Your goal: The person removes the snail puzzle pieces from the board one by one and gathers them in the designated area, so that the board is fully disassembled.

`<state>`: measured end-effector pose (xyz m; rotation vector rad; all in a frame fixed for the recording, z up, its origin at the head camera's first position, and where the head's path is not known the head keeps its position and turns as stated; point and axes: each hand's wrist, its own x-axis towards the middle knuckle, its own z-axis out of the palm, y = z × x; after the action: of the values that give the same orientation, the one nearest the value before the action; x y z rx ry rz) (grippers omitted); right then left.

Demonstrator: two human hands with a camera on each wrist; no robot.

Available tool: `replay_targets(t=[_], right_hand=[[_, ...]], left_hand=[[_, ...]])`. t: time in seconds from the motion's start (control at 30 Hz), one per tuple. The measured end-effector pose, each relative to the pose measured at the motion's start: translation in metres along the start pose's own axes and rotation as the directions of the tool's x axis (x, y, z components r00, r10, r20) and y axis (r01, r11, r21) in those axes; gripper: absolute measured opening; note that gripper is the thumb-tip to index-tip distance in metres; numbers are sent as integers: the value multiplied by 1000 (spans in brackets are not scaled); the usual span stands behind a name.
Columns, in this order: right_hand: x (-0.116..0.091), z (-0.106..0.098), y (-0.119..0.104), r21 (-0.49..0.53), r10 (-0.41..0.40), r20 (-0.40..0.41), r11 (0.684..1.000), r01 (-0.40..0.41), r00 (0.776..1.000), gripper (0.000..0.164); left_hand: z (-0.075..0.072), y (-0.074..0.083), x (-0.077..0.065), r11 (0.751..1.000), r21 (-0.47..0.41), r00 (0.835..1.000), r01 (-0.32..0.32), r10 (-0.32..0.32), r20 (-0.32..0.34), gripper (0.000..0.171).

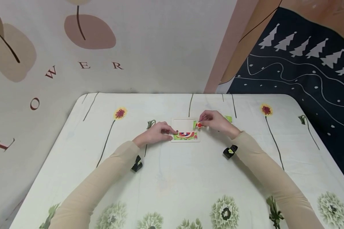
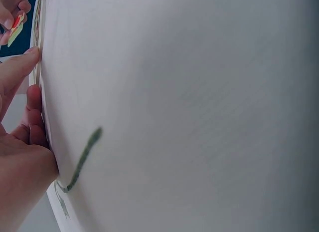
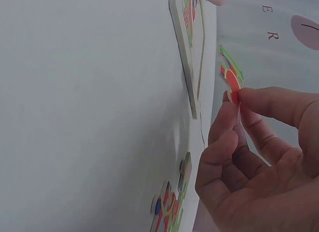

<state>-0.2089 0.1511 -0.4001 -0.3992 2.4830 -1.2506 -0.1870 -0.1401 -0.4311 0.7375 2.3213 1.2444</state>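
A flat puzzle board (image 1: 183, 125) with a pale frame lies on the table. Colourful fitted pieces (image 1: 185, 136) fill its lower part, and its upper part shows bare backing. At the board's left edge rests my left hand (image 1: 157, 132), its index finger extended onto the board and its thumb beside the edge. My right hand (image 1: 215, 121) pinches a red and green puzzle piece (image 3: 232, 81) between thumb and fingers, over the board's right side. In the right wrist view the piece is tilted and clear of the board. The right hand hides part of it in the head view.
Loose puzzle pieces (image 3: 168, 207) lie on the table to the right of the board, with a green one (image 1: 228, 118) showing behind the right hand. A flower-printed cloth (image 1: 166, 178) covers the table. A printed wall hanging (image 1: 160, 47) stands behind it.
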Motion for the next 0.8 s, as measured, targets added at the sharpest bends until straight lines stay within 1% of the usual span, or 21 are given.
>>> replay_targets(t=[0.13,0.3,0.53,0.7,0.8], right_hand=[[-2,-4,3,-6,-10,-3,1000,10,1000,9],[-4,-9,5,-4,12,-7,1000,-12,1000,9],[-8,-15,8,4,17,-9,1000,-17,1000,10],[-10,-18,11,11,36,-12,999,-36,999,11],[-11,-20,12,7,41,-16,999,-41,999,12]], left_hand=[[0,1,0,1000,-4,1000,1,-1,-1,23],[0,1,0,1000,-6,1000,5,-5,-2,22],[0,0,0,999,-2,999,32,-32,2,23],[0,0,1,999,-5,999,47,-47,4,23],[1,0,1,999,-7,999,39,-39,5,24]])
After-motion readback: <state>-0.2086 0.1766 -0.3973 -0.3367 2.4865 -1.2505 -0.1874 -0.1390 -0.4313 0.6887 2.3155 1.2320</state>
